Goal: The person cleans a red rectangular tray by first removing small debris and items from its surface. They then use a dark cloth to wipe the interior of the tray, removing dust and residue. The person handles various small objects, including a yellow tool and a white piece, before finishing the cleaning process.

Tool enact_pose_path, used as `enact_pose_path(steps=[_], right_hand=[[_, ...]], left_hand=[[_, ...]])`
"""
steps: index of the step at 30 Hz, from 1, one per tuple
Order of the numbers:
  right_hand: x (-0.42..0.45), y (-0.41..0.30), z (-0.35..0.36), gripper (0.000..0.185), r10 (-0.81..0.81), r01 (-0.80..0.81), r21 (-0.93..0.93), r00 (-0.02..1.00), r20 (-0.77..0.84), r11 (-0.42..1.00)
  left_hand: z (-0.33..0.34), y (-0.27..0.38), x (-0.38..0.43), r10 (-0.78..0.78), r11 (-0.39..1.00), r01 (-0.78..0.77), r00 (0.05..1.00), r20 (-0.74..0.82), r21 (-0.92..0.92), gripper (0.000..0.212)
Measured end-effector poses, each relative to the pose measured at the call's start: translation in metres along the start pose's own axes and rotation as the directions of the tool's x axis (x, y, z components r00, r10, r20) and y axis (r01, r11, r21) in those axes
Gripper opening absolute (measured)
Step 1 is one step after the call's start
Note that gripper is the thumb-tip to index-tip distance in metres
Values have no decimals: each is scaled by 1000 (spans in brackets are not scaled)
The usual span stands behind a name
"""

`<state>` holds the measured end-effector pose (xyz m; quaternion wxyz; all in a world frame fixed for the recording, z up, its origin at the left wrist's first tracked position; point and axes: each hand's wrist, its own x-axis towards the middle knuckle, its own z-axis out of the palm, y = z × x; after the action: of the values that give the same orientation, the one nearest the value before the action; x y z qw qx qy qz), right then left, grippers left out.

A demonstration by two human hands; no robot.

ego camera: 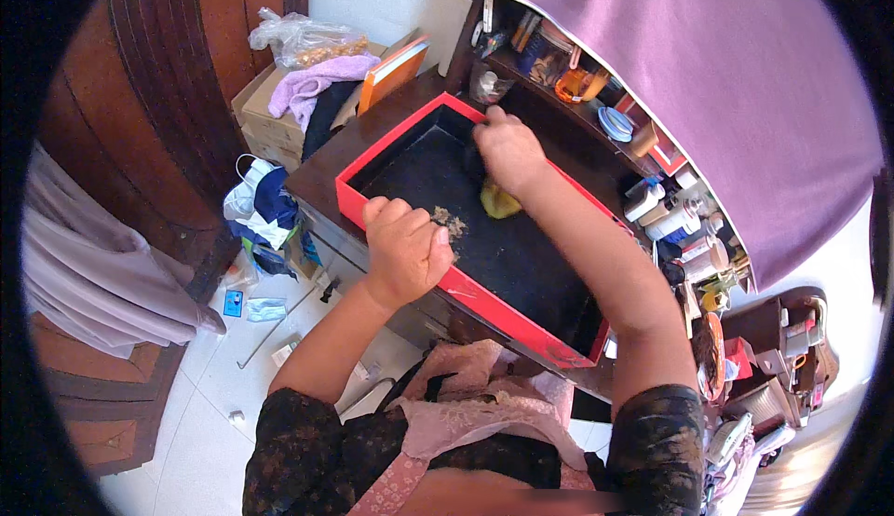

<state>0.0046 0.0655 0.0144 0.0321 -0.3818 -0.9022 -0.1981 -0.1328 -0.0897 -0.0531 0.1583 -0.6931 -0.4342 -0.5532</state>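
A shallow red cardboard box or lid (pixel 482 304) with a black inside lies on a dark wooden desk (pixel 323 179) before me. My left hand (pixel 406 249) is closed over its near wall, with the thumb on the inner side. My right hand (pixel 511 151) is curled at the far wall, its fingertips hidden; a dark blurred patch beside it may be a shadow or a held thing. A yellow-green lump (pixel 499 203) rests on the box floor just below my right wrist. Beside my left hand lies a small heap of brownish crumbs (pixel 449 221), with finer specks around it.
Behind the box stand shelves with several bottles (pixel 676 222), under a purple cloth (pixel 663 48). An orange book (pixel 393 76) leans at the desk's far left, near a cardboard box (pixel 272 119) bearing a lilac towel (pixel 318 86). A stuffed bag (pixel 260 198) and a face mask (pixel 267 309) lie lower left.
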Motion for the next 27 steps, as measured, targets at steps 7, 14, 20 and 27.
enact_pose_path(steps=[7, 14, 20, 27], right_hand=[[53, -44, 39, 30, 349, -2, 660, 850, -395, 751], [39, -47, 60, 28, 239, -52, 931, 970, -39, 362], [10, -96, 4, 37, -235, -203, 979, 952, 194, -16], [6, -82, -3, 34, -322, -182, 983, 931, 172, 1]], left_hand=[[2, -1, -5, -17, 1000, 17, 1000, 3, -9, 22], [8, 0, -2, 0, 1000, 0, 1000, -27, -7, 23], [13, 1, -6, 22, 1000, -21, 991, -130, 15, 23], [17, 0, -5, 28, 1000, -26, 991, -132, 13, 24]])
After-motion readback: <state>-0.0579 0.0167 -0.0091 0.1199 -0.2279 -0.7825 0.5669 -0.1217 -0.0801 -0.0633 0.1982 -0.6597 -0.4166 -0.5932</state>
